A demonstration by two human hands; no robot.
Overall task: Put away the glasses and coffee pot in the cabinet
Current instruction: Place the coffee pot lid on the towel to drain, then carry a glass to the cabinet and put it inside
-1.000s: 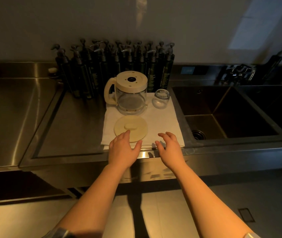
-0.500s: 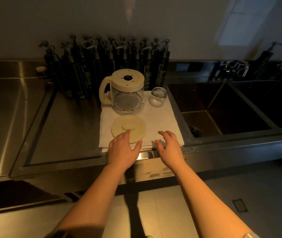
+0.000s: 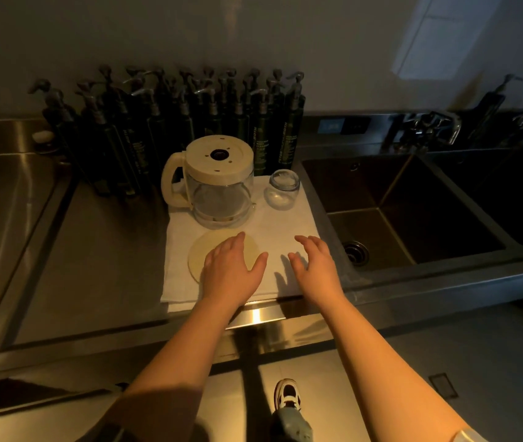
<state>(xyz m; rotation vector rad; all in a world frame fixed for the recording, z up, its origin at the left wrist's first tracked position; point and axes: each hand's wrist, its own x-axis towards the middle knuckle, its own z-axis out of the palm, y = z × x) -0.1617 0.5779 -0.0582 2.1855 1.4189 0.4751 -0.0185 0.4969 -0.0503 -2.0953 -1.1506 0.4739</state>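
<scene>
While both arms reach forward over the steel edge: the scene sits in dim, warm light.
Left hand (image 3: 228,269): palm down, fingers straight and loosely spread, lying over the near right part of the round cream plastic lid (image 3: 202,255); whether it presses or only hovers, I cannot tell.
Right hand (image 3: 314,266): palm down, fingers spread and slightly bent, holding nothing, above the white folded cloth (image 3: 285,224); its shadow falls on the cloth between the two hands.
Lid: flat on the cloth, partly under the left hand, its left part showing.
Clear glass coffee pot with cream collar and cream handle (image 3: 218,183): upright on the cloth, just beyond the left hand, handle turned to the left, apart from the lid.
Small round clear glass (image 3: 282,193): upright on the cloth, beyond the right hand, just right of the coffee pot and not touching it.
Cloth: spread on the stainless steel tabletop (image 3: 94,250), under both hands, its near edge close to the tabletop's front rim.
Dark pump bottles (image 3: 190,122): a dense row against the wall, beyond the coffee pot.
Steel sink basin (image 3: 413,212): right of the right hand, drain near the cloth's right edge.
Tap (image 3: 429,129): behind the sink.
White shoe (image 3: 287,393): on the floor below, between the forearms.
</scene>
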